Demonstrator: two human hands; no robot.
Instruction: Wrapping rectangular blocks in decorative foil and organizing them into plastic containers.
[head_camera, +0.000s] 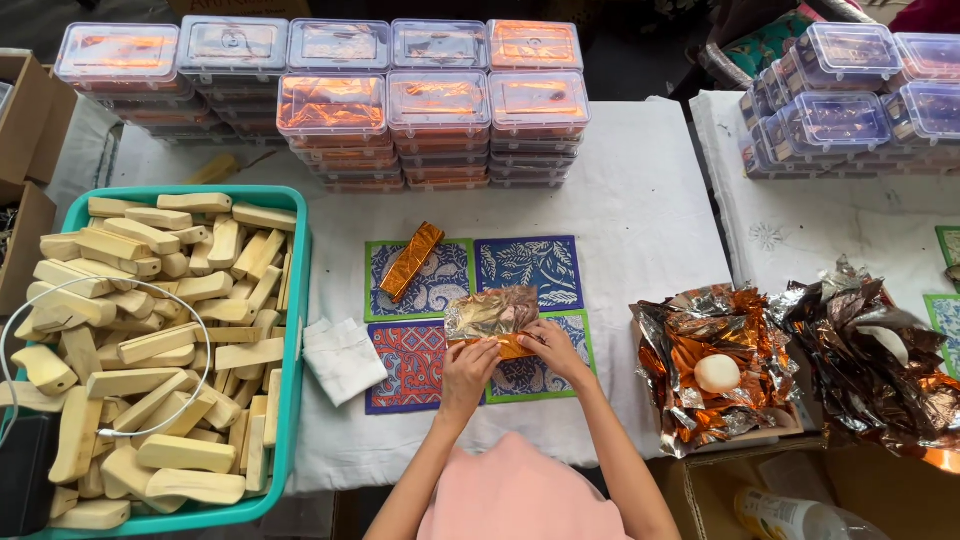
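My left hand (468, 368) and my right hand (549, 345) both press on a sheet of shiny copper foil (491, 312) that is folded over a pale block, whose edge shows below the foil. It lies on a patchwork of four patterned cloth squares (530, 262) on the white tablecloth. A finished block wrapped in orange foil (411, 260) lies tilted on the upper left square, apart from my hands.
A teal crate (296, 330) of pale wooden blocks stands at the left. Stacks of clear lidded boxes (437, 110) fill the back. A heap of loose foil sheets (715, 365) with a white round lump lies at the right. A folded white cloth (343, 358) sits beside the squares.
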